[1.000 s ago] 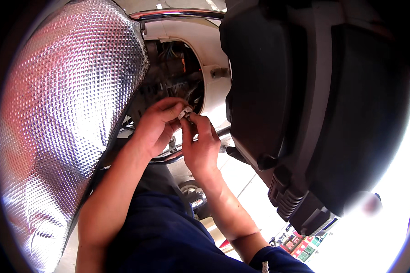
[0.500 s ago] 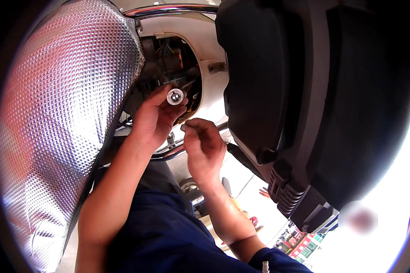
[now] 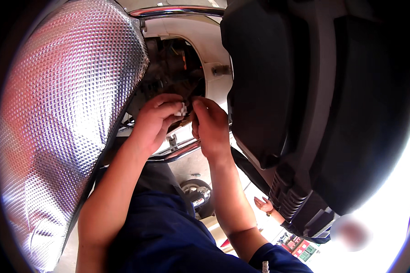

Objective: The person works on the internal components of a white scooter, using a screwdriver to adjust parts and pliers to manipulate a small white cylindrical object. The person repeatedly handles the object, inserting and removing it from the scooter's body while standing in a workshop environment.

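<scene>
My left hand point(image 3: 154, 122) pinches a small whitish round part point(image 3: 182, 109) between thumb and fingers, its knobbly side showing. Close by on the right, my right hand point(image 3: 212, 127) has its fingers curled together, fingertips near that part but apart from it. Whatever my right fingers hold, if anything, is hidden. Both hands are over a dark opening point(image 3: 168, 68) in a cream-white body panel point(image 3: 217, 50). Inside are dim mechanical pieces, too dark to make out.
A silver, dimpled foil-like cover point(image 3: 68, 91) fills the left side. On the right looms a large black plastic case point(image 3: 269, 86). A chrome rail point(image 3: 177, 11) crosses the top. Below are a wheel point(image 3: 198, 193) and another person's hand point(image 3: 262, 204).
My left hand has turned the round part from its ring-shaped face to its side. My right hand has risen up beside it. The other person's hand shows more fully.
</scene>
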A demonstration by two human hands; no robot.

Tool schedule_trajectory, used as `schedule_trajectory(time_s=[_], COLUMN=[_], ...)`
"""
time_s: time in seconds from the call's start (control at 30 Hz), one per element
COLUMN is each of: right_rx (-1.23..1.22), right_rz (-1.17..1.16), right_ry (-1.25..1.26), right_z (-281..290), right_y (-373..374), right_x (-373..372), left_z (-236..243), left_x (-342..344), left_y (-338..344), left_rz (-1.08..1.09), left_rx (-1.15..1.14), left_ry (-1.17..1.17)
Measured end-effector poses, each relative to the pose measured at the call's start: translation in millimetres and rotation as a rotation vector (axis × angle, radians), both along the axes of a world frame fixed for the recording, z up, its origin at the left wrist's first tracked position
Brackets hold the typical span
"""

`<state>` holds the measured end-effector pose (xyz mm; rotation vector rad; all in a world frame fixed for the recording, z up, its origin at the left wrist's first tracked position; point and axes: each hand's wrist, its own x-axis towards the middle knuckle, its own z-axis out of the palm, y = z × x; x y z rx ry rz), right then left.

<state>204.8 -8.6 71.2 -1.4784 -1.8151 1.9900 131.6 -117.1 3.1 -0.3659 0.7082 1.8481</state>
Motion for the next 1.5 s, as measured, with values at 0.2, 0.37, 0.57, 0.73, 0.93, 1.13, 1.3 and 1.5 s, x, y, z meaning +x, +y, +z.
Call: schedule_trajectory(time_s=[0.2,0.37,0.57,0.73,0.93,1.13,1.3,1.5], right_rx=[-0.185,-0.275,-0.404,-0.516,-0.451,-0.447,-0.428,-0.377], right_rz=[-0.006,-0.022,-0.046,-0.077,-0.048,-0.08,-0.064,-0.069], right_ry=[-0.061,-0.092,0.047,0.121,0.125,0.144,0.145,0.12], right_z=[-5,-7,-17,-18,-17,-17,-19,-15], right_y=[18,22,28,28,22,20,21,18], right_x=[-18,-17,-9,-5,0,0,1,5], left_z=[-1,-6,1,-8,-4,0,0,-7], left_x=[0,2,3,2,3,-2,-3,0], left_y=[-3,-1,3,0,0,-4,-2,2], left_rz=[-0.039,0.013,-0.04,-0.143,-0.04,-0.111,-0.152,-0.081], left_rx=[-0.104,-0.172,-0.169,-0.121,-0.158,-0.077,-0.107,-0.09], left_ry=[0.355,0.661,0.553,0.535,0.542,0.346,0.35,0.354])
